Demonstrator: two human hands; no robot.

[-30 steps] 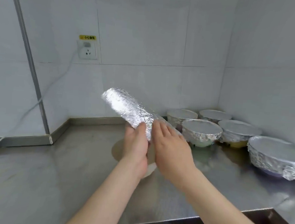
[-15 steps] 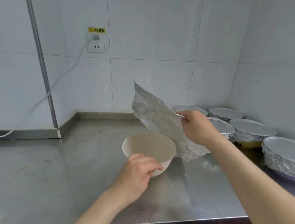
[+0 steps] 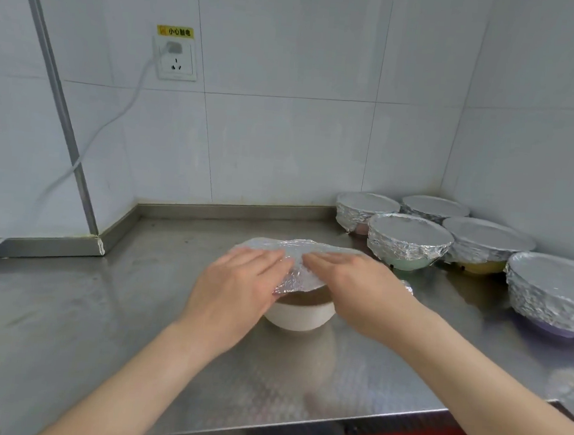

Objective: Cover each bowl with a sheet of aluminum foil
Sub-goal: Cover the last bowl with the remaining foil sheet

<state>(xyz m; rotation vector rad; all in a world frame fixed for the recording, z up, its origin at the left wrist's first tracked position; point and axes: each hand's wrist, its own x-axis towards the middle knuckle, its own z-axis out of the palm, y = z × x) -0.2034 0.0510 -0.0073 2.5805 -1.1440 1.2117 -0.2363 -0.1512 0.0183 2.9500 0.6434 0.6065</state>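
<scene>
**Foil laid over the bowl, edges unfolded**

The crinkled silver sheet of aluminium foil (image 3: 301,263) lies over the round white bowl (image 3: 300,316) on the brushed steel counter (image 3: 100,305). It is pressed by the left hand (image 3: 235,288) and the right hand (image 3: 359,288), both flat, fingers straight, nothing clasped. The sheet is best centred, then its overhang folded down evenly round the rim, lightly, so tearing is avoided. Rim and contents are hidden; the nearest of five foil-covered bowls (image 3: 409,240) is cut off.
</scene>
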